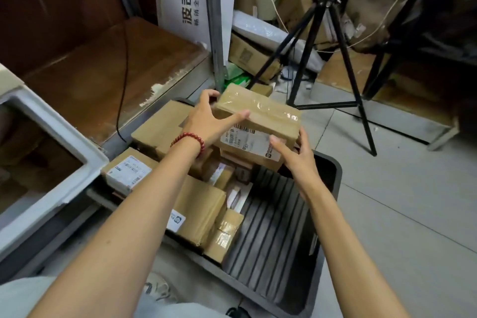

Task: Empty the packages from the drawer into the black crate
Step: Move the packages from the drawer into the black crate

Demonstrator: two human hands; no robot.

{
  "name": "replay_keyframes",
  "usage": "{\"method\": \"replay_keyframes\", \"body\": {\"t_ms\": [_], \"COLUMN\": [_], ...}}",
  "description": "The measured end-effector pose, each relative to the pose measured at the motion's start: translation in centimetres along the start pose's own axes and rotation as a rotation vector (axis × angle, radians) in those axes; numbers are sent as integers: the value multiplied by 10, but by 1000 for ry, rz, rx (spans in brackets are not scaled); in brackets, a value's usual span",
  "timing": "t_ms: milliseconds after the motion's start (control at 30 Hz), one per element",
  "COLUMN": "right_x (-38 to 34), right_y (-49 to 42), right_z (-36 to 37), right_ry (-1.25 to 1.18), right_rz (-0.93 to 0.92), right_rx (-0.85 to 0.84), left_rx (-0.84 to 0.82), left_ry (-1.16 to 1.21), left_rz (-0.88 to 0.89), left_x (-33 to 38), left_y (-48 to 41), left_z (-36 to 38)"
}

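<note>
Head view: the package (pixel 258 111) is a long brown carton wrapped in glossy clear tape, with a white barcode label on its near face. It is held tilted in the air above the far end of the crate (pixel 335 178). The left hand (pixel 210 121) grips its left end, fingers curled over the far edge and thumb laid along the near face. The right hand (pixel 296 155) holds the right end, thumb on the label and fingers wrapped behind and under.

The crate is black with a ribbed floor that is bare on its right side. A pile (pixel 201 209) of brown cartons is heaped along its left side and rises right under the held package. The open drawer (pixel 59 137), white-rimmed, sits to the left, just beside the crate. A black tripod (pixel 322 46) stands on the tiled floor behind the crate, with one foot near its far corner. A red bead bracelet (pixel 188 141) circles the left wrist.

Counts: one package in hand, at least six in the pile with some partly hidden, one crate, one drawer, one tripod.
</note>
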State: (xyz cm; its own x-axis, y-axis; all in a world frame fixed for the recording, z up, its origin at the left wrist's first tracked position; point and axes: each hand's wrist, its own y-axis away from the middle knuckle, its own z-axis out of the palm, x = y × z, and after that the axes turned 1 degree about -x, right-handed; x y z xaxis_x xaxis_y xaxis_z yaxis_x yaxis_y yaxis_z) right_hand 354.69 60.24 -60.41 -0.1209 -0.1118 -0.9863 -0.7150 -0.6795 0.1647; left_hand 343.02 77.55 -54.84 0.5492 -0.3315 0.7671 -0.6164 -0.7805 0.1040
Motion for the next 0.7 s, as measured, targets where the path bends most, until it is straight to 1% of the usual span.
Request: {"method": "replay_keyframes", "body": {"t_ms": [133, 267, 433, 600, 700], "right_x": [0, 10, 17, 16, 17], "right_y": [-15, -31, -39, -43, -45], "right_z": [14, 22, 25, 31, 36], "right_ry": [-17, -8, 3, 19, 32], "right_rz": [30, 74, 72, 24, 22], "right_rx": [-30, 0, 53, 92, 89], "left_rx": [6, 9, -36, -31, -28], "left_ry": [36, 41, 93, 167, 189], "left_rz": [-1, 14, 53, 85, 70], "left_x": [-11, -18, -22, -31, -37], "left_y": [-19, -33, -46, -48, -48], "left_z": [2, 5, 6, 5, 1]}}
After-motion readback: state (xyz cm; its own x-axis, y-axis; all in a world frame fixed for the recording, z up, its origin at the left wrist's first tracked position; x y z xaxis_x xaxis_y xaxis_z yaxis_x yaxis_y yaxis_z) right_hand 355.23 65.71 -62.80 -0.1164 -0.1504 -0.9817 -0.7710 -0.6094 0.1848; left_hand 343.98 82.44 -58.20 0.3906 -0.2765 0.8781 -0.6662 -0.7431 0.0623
